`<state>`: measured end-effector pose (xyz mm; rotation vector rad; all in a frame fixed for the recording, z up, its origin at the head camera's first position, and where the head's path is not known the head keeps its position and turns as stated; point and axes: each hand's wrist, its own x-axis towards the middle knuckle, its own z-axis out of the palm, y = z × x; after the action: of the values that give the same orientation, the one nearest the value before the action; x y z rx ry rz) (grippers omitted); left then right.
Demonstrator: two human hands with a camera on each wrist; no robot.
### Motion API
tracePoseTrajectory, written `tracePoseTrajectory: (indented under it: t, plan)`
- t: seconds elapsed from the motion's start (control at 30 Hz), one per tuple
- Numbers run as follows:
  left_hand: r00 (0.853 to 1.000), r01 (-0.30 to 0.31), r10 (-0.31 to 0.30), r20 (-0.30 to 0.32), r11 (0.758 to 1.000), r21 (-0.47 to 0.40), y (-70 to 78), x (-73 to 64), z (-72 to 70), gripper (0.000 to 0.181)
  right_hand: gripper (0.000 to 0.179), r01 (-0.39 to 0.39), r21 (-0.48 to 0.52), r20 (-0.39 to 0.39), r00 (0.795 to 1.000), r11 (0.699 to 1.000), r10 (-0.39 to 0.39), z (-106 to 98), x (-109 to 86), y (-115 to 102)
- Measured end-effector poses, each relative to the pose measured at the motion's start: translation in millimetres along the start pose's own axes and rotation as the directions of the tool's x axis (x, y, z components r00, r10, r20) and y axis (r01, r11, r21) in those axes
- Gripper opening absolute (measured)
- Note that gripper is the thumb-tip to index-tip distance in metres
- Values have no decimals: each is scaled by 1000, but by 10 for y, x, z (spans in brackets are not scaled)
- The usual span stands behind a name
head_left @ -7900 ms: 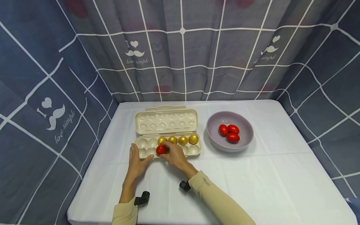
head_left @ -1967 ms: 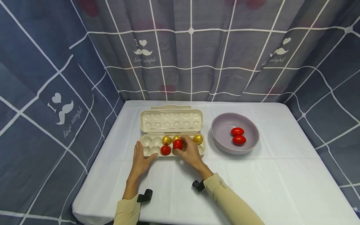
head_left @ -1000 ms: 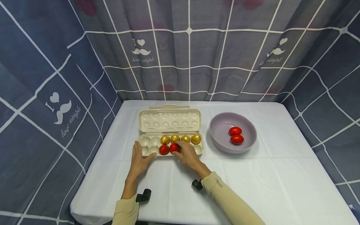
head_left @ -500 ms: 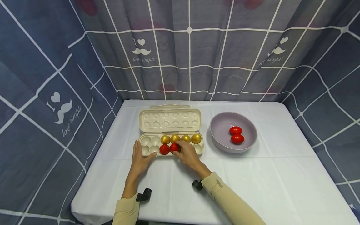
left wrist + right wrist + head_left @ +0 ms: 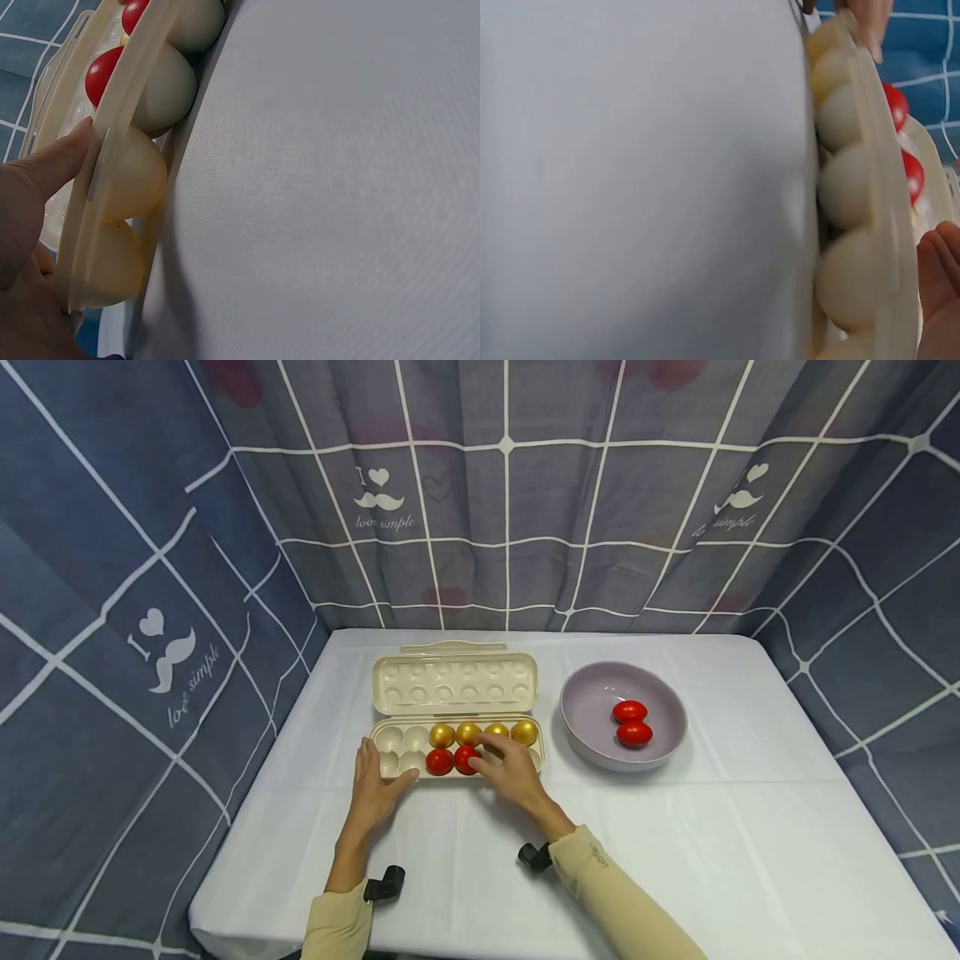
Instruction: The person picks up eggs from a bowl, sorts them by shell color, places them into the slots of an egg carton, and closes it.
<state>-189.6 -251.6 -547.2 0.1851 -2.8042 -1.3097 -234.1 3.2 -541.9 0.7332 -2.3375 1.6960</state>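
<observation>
A beige egg carton lies with its lid folded back. Several gold eggs fill part of its back row, and two red eggs sit side by side in the front row. My left hand rests against the carton's left front corner, fingers straight along the end and thumb on the front rim. My right hand hovers over the carton's right part, its fingers parted and holding nothing. Its thumb tip is close beside the right-hand red egg. In the right wrist view, the right fingers stand apart from both red eggs.
A mauve bowl holding two red eggs stands right of the carton. White cloth covers the table, and a dark grid-patterned curtain encloses it at the back and sides.
One red egg was set into the front row, then a second from the bowl beside it. The right hand has just let go and shifted slightly right. My left hand stays at the carton.
</observation>
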Motion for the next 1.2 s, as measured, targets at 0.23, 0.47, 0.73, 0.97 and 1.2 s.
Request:
tracePoseTrajectory:
  t: [0.23,0.47,0.73,0.97,1.2]
  plan:
    - [1000,-4,4,-4,1000,18,6,0,-1,108,41,-40,144,-34,998,989,46,-293,57,-23]
    - [1000,6,-6,-2,1000,9,6,-3,-6,108,40,-19,154,-48,998,988,26,-702,41,-305]
    - [1000,12,-12,0,1000,7,2,2,0,108,43,-105,211,-132,982,972,134,-1141,-16,-348]
    - [1000,7,-7,1,1000,7,-5,6,-1,109,45,-140,185,-173,970,973,172,-1417,-103,-200]
    - [1000,14,-14,-3,1000,-2,-1,8,12,108,48,-186,129,-200,957,974,209,-1702,-215,58]
